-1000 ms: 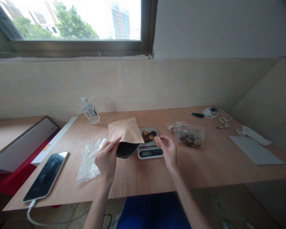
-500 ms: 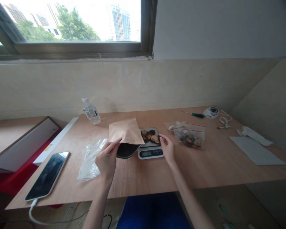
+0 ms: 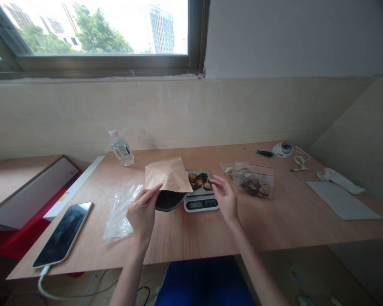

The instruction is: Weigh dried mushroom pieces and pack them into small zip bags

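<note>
My left hand (image 3: 143,208) pinches the edge of a kraft paper pouch (image 3: 167,174), tilted so its dark open mouth faces me. Just right of the pouch stands a white kitchen scale (image 3: 201,205). Brown and tan dried mushroom pieces (image 3: 198,181) lie on its platform, partly hidden by the pouch. Over the platform's right edge, my right hand (image 3: 226,197) has thumb and fingers closed on what looks like a small dark dried mushroom piece (image 3: 212,182). Zip bags of similar pieces (image 3: 255,185) lie to the right of that hand.
Left of the pouch lies crumpled clear plastic (image 3: 121,216), with a plugged-in phone (image 3: 64,233) further left. A plastic bottle (image 3: 122,148) stands behind. Toward the right are a screwdriver (image 3: 265,153), a white dome camera (image 3: 282,149) and a grey-white sheet (image 3: 341,199).
My right hand has shifted slightly up at the platform's right edge, and its fingers have closed on a piece there. The left hand and pouch stay nearly in place.
</note>
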Motion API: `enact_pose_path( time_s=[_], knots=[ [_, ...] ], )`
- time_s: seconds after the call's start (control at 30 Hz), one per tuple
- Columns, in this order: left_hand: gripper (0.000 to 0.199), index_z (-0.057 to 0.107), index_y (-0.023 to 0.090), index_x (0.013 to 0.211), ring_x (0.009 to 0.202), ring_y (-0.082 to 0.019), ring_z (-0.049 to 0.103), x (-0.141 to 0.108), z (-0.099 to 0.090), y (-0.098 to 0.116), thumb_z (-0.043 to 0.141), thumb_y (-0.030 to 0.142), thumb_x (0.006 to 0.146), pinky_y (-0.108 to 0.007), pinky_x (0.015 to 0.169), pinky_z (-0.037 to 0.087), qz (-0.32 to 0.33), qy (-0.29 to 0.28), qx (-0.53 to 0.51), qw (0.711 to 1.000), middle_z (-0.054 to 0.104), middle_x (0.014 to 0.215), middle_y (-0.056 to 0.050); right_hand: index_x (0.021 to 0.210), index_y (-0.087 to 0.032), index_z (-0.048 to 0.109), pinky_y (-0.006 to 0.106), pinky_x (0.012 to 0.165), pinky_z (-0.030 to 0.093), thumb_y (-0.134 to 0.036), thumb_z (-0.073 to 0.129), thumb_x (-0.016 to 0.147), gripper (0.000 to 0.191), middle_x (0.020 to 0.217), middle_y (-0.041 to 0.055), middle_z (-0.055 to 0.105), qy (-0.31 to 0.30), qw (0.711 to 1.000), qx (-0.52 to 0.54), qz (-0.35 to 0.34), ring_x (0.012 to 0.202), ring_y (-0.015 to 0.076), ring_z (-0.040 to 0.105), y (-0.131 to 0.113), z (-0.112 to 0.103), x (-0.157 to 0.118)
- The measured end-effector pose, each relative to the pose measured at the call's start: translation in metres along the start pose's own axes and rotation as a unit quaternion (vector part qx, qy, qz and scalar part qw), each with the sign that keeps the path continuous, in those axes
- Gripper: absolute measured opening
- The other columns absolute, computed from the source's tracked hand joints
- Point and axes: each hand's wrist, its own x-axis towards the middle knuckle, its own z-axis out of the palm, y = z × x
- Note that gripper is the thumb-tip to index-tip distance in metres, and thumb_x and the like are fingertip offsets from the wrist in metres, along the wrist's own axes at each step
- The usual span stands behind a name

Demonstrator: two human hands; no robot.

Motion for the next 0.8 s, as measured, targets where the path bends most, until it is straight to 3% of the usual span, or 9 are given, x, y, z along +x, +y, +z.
enact_pose_path(
  time_s=[0.17,0.27,0.43,0.5,0.6,0.67,0.8],
  knots=[
    [0.019,0.072,0.032,0.096,0.061,-0.007,0.057,0.004,0.0,0.001,0.059,0.033,0.083,-0.019,0.056,0.036,-0.001,0.02,0.01,1.0,0.064,0.074,0.005,0.103,-0.021,0.066,0.036,0.089,0.05,-0.017,0.048,0.089,0.024,0.1,0.0072,0.069,-0.102,0.975,-0.152,-0.127,0.098,0.0196,0.063,0.006,0.004,-0.014],
    [0.019,0.072,0.033,0.096,0.061,-0.007,0.057,0.005,-0.001,0.0,0.059,0.034,0.083,-0.02,0.057,0.036,-0.004,0.018,0.008,1.0,0.064,0.075,0.005,0.103,-0.021,0.069,0.039,0.086,0.052,-0.014,0.044,0.09,0.029,0.1,0.0097,0.068,-0.125,0.955,-0.222,-0.148,0.097,0.0225,0.063,0.017,0.008,-0.017],
    [0.019,0.072,0.033,0.096,0.062,-0.008,0.057,0.003,-0.002,-0.001,0.059,0.034,0.083,-0.02,0.057,0.036,-0.005,0.014,0.003,1.0,0.064,0.075,0.004,0.111,-0.021,0.065,0.038,0.091,0.052,-0.007,0.039,0.089,0.037,0.11,0.0091,0.066,-0.156,0.952,-0.195,-0.178,0.108,0.0212,0.06,0.02,0.011,-0.018],
    [0.019,0.072,0.033,0.097,0.062,-0.008,0.057,0.002,-0.001,-0.001,0.059,0.033,0.083,-0.02,0.057,0.036,-0.006,0.013,0.001,1.0,0.063,0.074,0.004,0.114,-0.02,0.062,0.039,0.095,0.05,-0.007,0.039,0.089,0.037,0.112,0.0088,0.066,-0.139,0.953,-0.182,-0.199,0.112,0.0211,0.058,0.009,0.011,-0.024],
    [0.019,0.072,0.032,0.097,0.063,-0.008,0.058,0.001,0.003,-0.001,0.059,0.033,0.083,-0.02,0.057,0.036,-0.007,0.009,0.0,1.0,0.065,0.076,0.004,0.114,-0.02,0.06,0.038,0.091,0.051,-0.005,0.04,0.087,0.036,0.104,0.0079,0.067,-0.122,0.956,-0.152,-0.218,0.104,0.0195,0.06,-0.02,0.014,-0.041],
    [0.019,0.072,0.032,0.097,0.063,-0.008,0.058,-0.001,0.006,0.0,0.059,0.033,0.084,-0.02,0.057,0.036,-0.002,0.003,0.0,1.0,0.065,0.076,0.004,0.114,-0.019,0.059,0.035,0.087,0.053,-0.004,0.039,0.086,0.037,0.099,0.0073,0.067,-0.17,0.947,-0.124,-0.242,0.098,0.0184,0.061,-0.04,0.023,-0.055],
    [0.02,0.072,0.032,0.097,0.063,-0.009,0.058,-0.006,0.01,0.0,0.057,0.034,0.084,-0.02,0.056,0.037,0.002,-0.004,-0.001,1.0,0.066,0.077,0.004,0.109,-0.014,0.062,0.033,0.093,0.05,-0.003,0.037,0.085,0.036,0.109,0.0101,0.065,-0.251,0.922,-0.138,-0.261,0.106,0.0196,0.057,-0.065,0.054,-0.068]
  ],
)
